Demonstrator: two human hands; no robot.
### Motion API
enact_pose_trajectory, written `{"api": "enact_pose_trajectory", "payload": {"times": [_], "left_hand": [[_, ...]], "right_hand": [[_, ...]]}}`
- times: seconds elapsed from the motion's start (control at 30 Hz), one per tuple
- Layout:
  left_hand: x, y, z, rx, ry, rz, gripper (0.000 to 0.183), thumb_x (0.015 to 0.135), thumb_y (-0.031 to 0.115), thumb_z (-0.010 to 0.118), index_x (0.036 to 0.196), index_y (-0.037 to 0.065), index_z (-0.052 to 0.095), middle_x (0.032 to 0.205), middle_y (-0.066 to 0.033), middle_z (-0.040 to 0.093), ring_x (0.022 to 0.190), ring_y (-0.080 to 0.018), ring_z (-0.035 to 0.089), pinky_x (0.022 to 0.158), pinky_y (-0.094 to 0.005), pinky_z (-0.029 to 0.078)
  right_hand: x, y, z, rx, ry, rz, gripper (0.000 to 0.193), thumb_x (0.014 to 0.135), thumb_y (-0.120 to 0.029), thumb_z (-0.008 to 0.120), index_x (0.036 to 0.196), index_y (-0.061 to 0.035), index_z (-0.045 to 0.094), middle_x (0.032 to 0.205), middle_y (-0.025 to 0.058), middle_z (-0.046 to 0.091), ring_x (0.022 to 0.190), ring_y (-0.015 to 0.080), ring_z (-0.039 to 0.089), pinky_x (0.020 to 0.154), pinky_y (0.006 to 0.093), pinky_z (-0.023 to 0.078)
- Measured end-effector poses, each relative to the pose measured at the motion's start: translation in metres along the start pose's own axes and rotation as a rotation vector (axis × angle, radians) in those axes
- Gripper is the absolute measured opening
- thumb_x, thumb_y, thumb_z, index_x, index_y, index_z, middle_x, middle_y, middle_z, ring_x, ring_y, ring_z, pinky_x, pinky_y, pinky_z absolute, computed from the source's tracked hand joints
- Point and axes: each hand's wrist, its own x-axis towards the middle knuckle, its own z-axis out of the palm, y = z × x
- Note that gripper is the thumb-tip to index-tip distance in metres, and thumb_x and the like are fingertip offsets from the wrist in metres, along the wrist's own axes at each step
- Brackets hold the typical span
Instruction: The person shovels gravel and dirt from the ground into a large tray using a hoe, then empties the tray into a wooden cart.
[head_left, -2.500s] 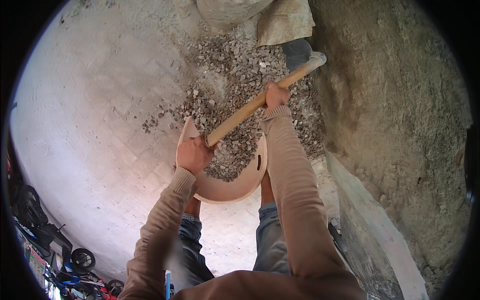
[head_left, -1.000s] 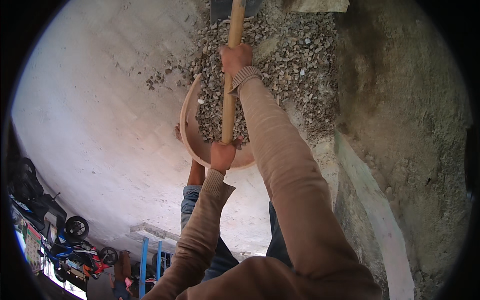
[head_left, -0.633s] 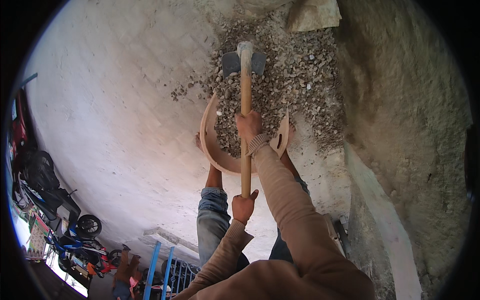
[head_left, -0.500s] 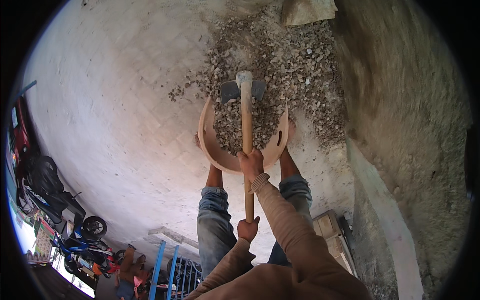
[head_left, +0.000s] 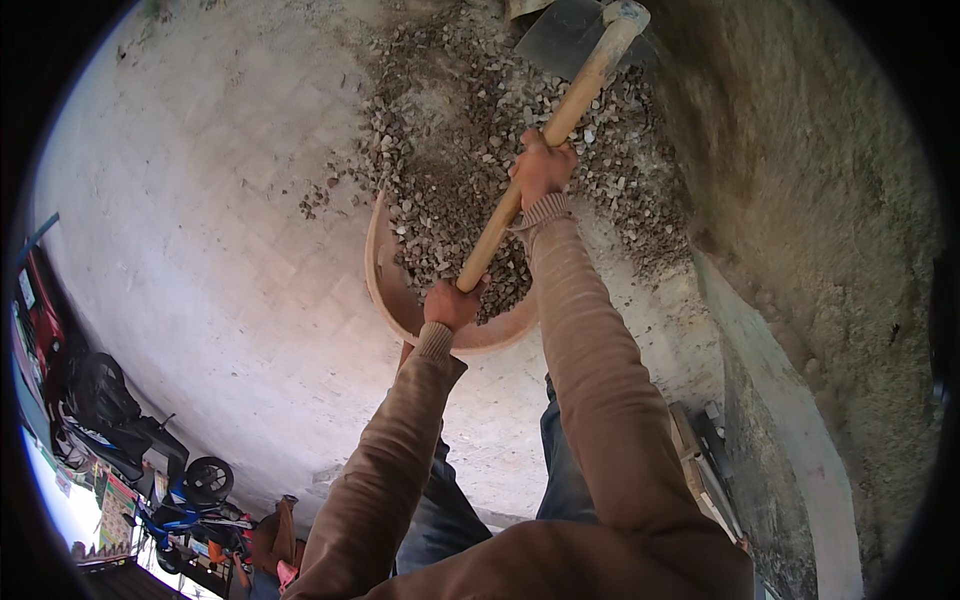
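A hoe [head_left: 497, 232] with a pale wooden handle slants from near my body up to the far right. My left hand [head_left: 454, 303] is closed around the handle's near end. Higher up, my right hand [head_left: 542, 168] wraps the handle. Its dark metal blade [head_left: 562, 40] is over the far right side of the gravel [head_left: 625, 155]; contact cannot be told. Between my legs sits a curved, pinkish scoop-shaped pan [head_left: 378, 268], its open side toward the gravel. Grey stones [head_left: 440, 240] fill much of it. My right forearm hides the pan's right side.
A rough earthen-looking wall [head_left: 800, 150] rises on the right, with a pale strip [head_left: 790, 390] along its foot. Parked motorcycles [head_left: 150, 450] stand at the left. Another person [head_left: 275, 540] is at the lower left. Pale concrete floor [head_left: 230, 250] stretches left of the gravel.
The hoe's blade has moved from the pan's mouth to the far right over the gravel. Both my arms reach farther forward, and the handle now slants instead of pointing straight ahead.
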Motion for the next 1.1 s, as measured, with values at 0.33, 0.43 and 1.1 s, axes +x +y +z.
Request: {"api": "enact_pose_trajectory", "payload": {"times": [0.33,0.43,1.1], "left_hand": [[-0.130,0.020,0.032,-0.243,0.108,0.022,0.059,0.088,0.052,0.064,0.077,-0.006,0.069,0.075,-0.0314,0.065,0.077,-0.0469,0.066,0.071,-0.0530,0.053],[-0.172,0.025,0.019,-0.268,-0.057,-0.134,0.060,0.088,0.051,0.066,0.071,-0.006,0.067,0.068,-0.0302,0.063,0.075,-0.0465,0.066,0.069,-0.0519,0.051],[-0.083,-0.038,-0.088,0.512,0.156,0.355,0.024,0.078,0.039,0.070,0.077,0.015,0.071,0.071,-0.0134,0.069,0.068,-0.0378,0.068,0.062,-0.0487,0.054]], "right_hand": [[-0.034,0.005,0.005,-0.656,-0.112,0.243,0.029,0.089,-0.017,0.069,0.095,0.0093,0.058,0.069,0.0126,0.063,0.050,0.0222,0.064,0.045,0.0353,0.056],[-0.061,0.019,-0.007,-0.748,-0.169,0.237,0.026,0.089,-0.020,0.069,0.091,0.0054,0.062,0.065,0.0111,0.063,0.053,0.0219,0.065,0.049,0.0354,0.057],[-0.120,0.012,-0.101,0.508,0.309,0.426,0.016,0.083,-0.011,0.065,0.091,-0.0028,0.054,0.070,0.0082,0.054,0.058,0.0222,0.057,0.054,0.0344,0.051]]}}
